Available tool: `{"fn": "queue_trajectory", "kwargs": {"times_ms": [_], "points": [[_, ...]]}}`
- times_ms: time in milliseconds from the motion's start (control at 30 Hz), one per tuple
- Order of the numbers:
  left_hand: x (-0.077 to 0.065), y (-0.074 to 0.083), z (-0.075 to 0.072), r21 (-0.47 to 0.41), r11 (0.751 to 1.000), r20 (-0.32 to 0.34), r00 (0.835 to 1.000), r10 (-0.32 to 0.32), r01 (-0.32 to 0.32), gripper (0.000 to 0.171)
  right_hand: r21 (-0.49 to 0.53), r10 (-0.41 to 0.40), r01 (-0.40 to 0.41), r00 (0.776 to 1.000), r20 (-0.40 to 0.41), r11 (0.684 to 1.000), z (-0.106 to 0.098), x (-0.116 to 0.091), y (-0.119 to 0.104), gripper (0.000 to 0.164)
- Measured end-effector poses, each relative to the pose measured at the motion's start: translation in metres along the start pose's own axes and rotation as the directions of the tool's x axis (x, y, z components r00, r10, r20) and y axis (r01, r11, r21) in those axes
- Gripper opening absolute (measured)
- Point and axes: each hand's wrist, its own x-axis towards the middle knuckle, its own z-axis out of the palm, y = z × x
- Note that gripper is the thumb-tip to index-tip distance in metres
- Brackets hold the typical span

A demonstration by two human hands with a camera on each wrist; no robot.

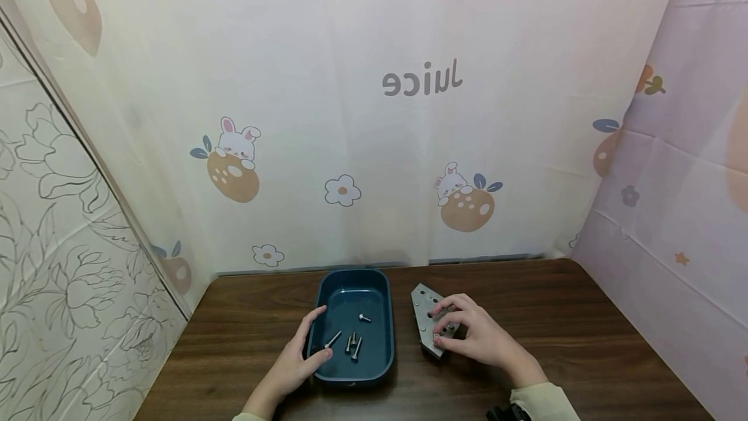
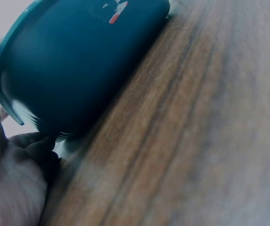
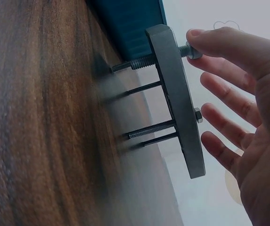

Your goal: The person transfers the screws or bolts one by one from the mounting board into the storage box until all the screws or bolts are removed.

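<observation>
My left hand grips the left side of a dark blue tray, thumb over the rim and fingers along the outer wall. Several bolts lie inside the tray. To the right, a grey metal plate with holes stands raised off the table on threaded bolts and thin legs. My right hand reaches over it. In the right wrist view, thumb and index finger pinch the head of a bolt that passes through the plate near one end. Another bolt head sits farther along, close to the other fingertips.
Both tray and plate are on a brown wooden table. A printed curtain hangs behind its back edge, with more fabric at left and right. A dark device is on my right wrist.
</observation>
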Motion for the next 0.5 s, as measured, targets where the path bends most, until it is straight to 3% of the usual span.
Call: {"fn": "queue_trajectory", "kwargs": {"times_ms": [500], "points": [[-0.0001, -0.0016, -0.0003, -0.01, 1.0, 0.002, 1.0, 0.016, -0.016, 0.076, 0.001, -0.01, 0.01, 1.0, -0.01, 1.0, -0.0022, 0.0011, -0.0028, 0.016]]}}
